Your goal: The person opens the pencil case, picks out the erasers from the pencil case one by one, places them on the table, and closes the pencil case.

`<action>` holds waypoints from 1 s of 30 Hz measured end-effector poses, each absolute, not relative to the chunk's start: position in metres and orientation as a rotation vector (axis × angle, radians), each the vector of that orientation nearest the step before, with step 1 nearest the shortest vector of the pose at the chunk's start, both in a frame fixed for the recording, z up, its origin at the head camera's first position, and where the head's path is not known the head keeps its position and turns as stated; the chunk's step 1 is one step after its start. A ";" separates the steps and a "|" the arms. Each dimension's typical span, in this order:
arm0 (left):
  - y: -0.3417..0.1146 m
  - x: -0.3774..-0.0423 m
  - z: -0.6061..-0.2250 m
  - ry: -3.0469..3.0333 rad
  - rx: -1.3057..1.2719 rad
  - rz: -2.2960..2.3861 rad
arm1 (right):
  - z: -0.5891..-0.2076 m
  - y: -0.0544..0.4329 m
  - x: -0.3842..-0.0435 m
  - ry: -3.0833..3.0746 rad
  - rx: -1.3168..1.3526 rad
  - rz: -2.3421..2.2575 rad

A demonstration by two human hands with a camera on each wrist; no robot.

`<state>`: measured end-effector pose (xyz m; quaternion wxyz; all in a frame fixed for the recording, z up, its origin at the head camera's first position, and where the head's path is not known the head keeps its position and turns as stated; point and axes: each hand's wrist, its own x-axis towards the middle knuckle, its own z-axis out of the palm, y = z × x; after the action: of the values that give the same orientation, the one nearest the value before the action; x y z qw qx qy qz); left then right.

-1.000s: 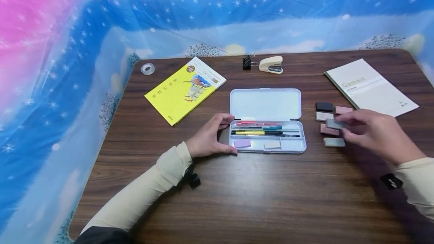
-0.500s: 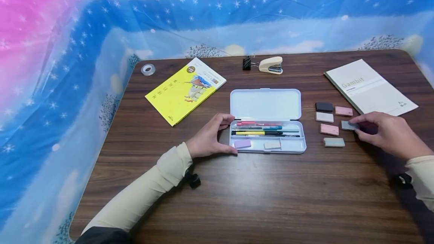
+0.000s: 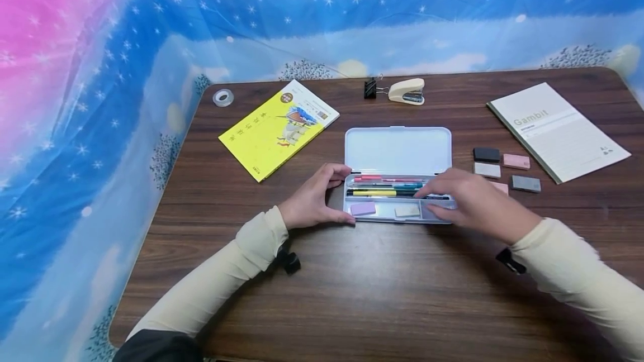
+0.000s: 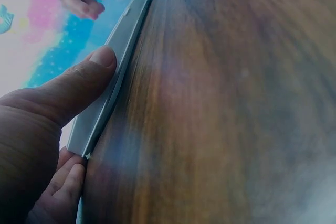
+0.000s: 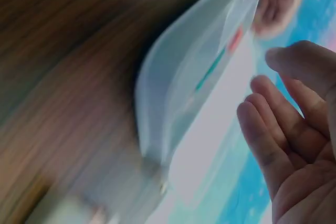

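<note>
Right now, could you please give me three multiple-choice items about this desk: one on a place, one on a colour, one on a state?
1. Where is the stapler?
A. beside the binder clip, beyond the pencil case
B. inside the pencil case
C. in a drawer

2. Which colour is the book cover?
A. red
B. yellow
C. black

3. How is the pencil case?
A. shut
B. upside down
C. open

Answers:
1 A: it lies by the clip near the far edge.
2 B: the cover is mostly yellow.
3 C: its lid lies back and the pens show.
</note>
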<state>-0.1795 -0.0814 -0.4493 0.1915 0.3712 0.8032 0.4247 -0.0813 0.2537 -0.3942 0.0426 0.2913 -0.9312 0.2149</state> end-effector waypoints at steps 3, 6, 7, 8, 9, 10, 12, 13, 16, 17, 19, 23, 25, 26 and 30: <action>-0.080 -0.180 -0.450 2.254 1.049 1.188 | -0.396 0.235 -0.087 -2.956 0.951 0.658; -0.079 -0.179 -0.451 2.242 1.045 1.190 | -0.399 0.226 -0.091 -3.021 0.985 0.607; -0.079 -0.179 -0.450 2.239 1.038 1.190 | -0.399 0.223 -0.091 -3.037 0.993 0.584; -0.080 -0.179 -0.450 2.236 1.034 1.192 | -0.398 0.221 -0.092 -3.053 0.998 0.561; -0.080 -0.179 -0.450 2.236 1.028 1.193 | -0.397 0.219 -0.092 -3.065 1.003 0.534; -0.080 -0.179 -0.450 2.235 1.024 1.195 | -0.396 0.217 -0.091 -3.075 1.006 0.509; -0.080 -0.179 -0.449 2.239 1.023 1.195 | -0.393 0.214 -0.091 -3.078 1.019 0.461; -0.080 -0.179 -0.449 2.241 1.026 1.192 | -0.392 0.213 -0.091 -3.072 1.030 0.442; -0.080 -0.180 -0.449 2.245 1.029 1.189 | -0.391 0.213 -0.091 -3.038 1.067 0.417; -0.080 -0.180 -0.449 2.246 1.027 1.187 | -0.391 0.213 -0.092 -3.036 1.068 0.420; -0.080 -0.180 -0.449 2.247 1.020 1.184 | -0.391 0.214 -0.092 -3.041 1.054 0.452; -0.080 -0.179 -0.449 2.245 1.008 1.182 | -0.390 0.224 -0.090 -3.025 0.972 0.553; -0.080 -0.179 -0.449 2.243 1.008 1.183 | -0.388 0.235 -0.086 -2.995 0.918 0.603; -0.080 -0.179 -0.449 2.243 1.006 1.184 | -0.386 0.243 -0.083 -2.977 0.891 0.621; -0.081 -0.179 -0.448 2.240 1.004 1.197 | -0.389 0.290 -0.073 -2.813 0.817 0.640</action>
<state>-0.1792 -0.0813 -0.4482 0.2038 0.3598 0.8031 0.4291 -0.0725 0.2901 -0.3889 0.0714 0.2718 -0.9358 0.2128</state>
